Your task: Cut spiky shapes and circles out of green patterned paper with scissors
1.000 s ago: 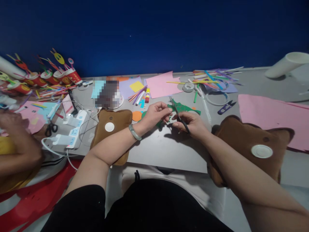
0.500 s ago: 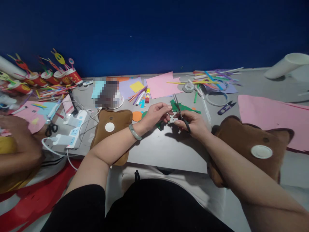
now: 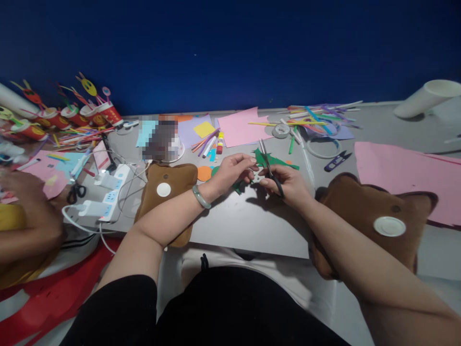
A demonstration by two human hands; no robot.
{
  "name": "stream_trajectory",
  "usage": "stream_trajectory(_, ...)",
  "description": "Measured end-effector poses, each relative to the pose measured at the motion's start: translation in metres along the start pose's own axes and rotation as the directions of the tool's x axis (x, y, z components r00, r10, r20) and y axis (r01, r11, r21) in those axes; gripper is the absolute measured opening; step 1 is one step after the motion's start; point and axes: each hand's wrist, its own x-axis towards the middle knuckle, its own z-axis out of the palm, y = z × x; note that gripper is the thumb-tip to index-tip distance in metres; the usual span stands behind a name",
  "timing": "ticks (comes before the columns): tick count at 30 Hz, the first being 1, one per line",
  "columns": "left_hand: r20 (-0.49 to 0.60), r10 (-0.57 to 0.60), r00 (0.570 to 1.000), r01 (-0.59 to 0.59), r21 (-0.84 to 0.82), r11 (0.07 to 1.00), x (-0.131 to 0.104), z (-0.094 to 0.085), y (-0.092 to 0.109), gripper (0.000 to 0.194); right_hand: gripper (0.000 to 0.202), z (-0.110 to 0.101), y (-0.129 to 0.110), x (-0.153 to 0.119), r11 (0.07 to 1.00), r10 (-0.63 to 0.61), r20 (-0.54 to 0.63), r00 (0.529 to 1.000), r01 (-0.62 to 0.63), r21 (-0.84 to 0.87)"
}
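Note:
My right hand [image 3: 288,184] is wrapped around the black handles of a pair of scissors [image 3: 267,158], whose blades point away from me. To its left, my left hand [image 3: 236,172] has thumb and fingers pinched together near the blades; whatever they hold is too small to make out. Beyond the scissors lies a jagged-edged green paper scrap [image 3: 281,162], and smaller green bits show under my left hand. An orange paper circle [image 3: 204,173] rests left of my left wrist.
Brown cushions [image 3: 153,185] flank my arms. A glue stick [image 3: 220,143], pink paper [image 3: 241,126], a tape roll [image 3: 281,130], colourful sticks [image 3: 320,117] and purple thread snips [image 3: 337,161] lie farther back. A power strip [image 3: 114,192] and another person's arm [image 3: 32,221] are at left.
Almost nothing differs. The scissors and my right hand have shifted very slightly; my left hand keeps its pinch in the same place.

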Motion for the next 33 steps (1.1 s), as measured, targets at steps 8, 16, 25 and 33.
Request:
stream_trajectory(8,-0.080,-0.033,0.996,0.027,-0.071,0.997,0.005,-0.001,0.001,0.016,0.041,-0.002,0.000,-0.001,1.000,0.021,-0.005,1.000,-0.021,-0.009)
stream_trajectory(16,-0.077,-0.061,0.995,0.055,-0.067,0.996,0.009,-0.001,-0.004,0.039,0.046,0.000,-0.002,-0.002,1.000,-0.006,-0.034,0.999,0.007,0.011)
stream_trajectory(25,-0.091,-0.029,0.995,0.024,-0.057,0.998,0.010,-0.004,-0.008,0.029,0.046,0.000,-0.002,-0.001,1.000,-0.002,-0.064,0.998,0.003,0.021)
stream_trajectory(33,-0.107,0.004,0.994,-0.011,-0.063,0.998,0.008,-0.004,-0.009,0.029,0.043,0.000,-0.001,-0.002,1.000,-0.006,-0.067,0.998,0.006,0.010)
